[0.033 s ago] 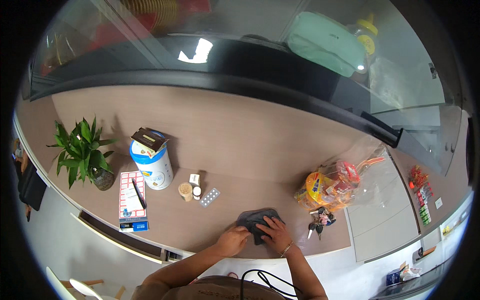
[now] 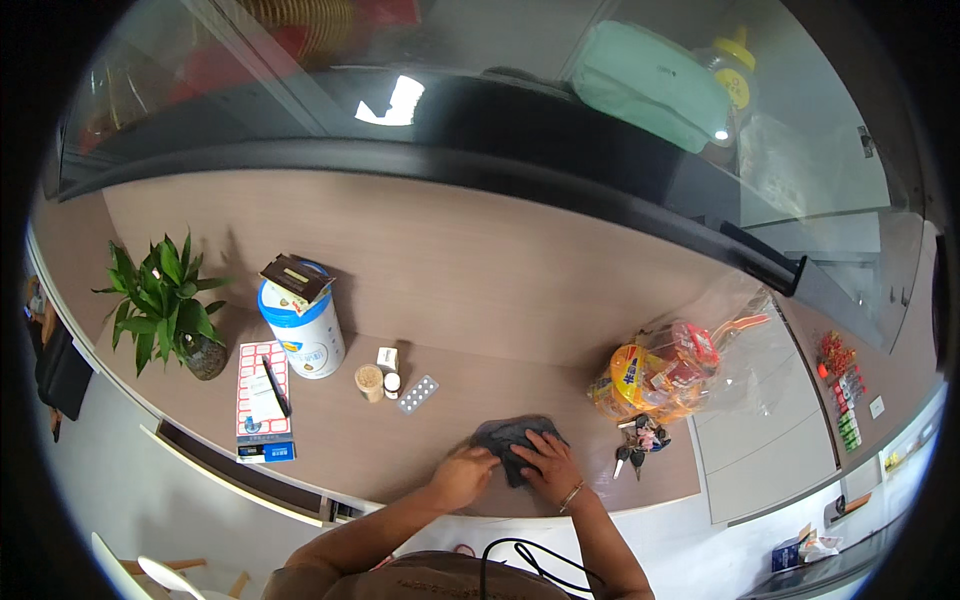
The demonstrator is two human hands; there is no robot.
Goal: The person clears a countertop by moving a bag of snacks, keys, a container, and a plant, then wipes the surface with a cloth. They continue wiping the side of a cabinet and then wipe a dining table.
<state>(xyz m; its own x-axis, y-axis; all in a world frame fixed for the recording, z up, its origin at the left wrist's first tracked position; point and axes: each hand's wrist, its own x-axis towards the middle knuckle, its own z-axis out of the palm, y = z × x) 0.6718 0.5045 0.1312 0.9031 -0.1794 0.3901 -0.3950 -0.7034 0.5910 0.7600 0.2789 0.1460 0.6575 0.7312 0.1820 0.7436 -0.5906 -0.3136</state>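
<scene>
A dark grey cloth [image 2: 508, 437] lies folded on the wooden counter near its front edge. My right hand [image 2: 550, 472] rests on the cloth's right part, fingers spread and lying flat. At the cloth's left edge, my left hand [image 2: 464, 480] is closed, thumb and fingers pinching the fabric. To the right, a bunch of keys [image 2: 642, 440] lies on the counter. Behind the keys stands a clear plastic bag [image 2: 655, 375] with orange and red packages. Left of the cloth are a blister pack of pills [image 2: 418, 394], a small white bottle [image 2: 392, 386] and a beige-topped jar [image 2: 369, 383].
A white tin with a blue lid [image 2: 310, 340] carries a dark box [image 2: 297, 276]. Left of it are a potted plant [image 2: 165, 300] and a red-and-white sheet with a black pen [image 2: 276, 388]. A glass-fronted cabinet [image 2: 400, 165] overhangs the counter; an open drawer [image 2: 235, 478] juts out below.
</scene>
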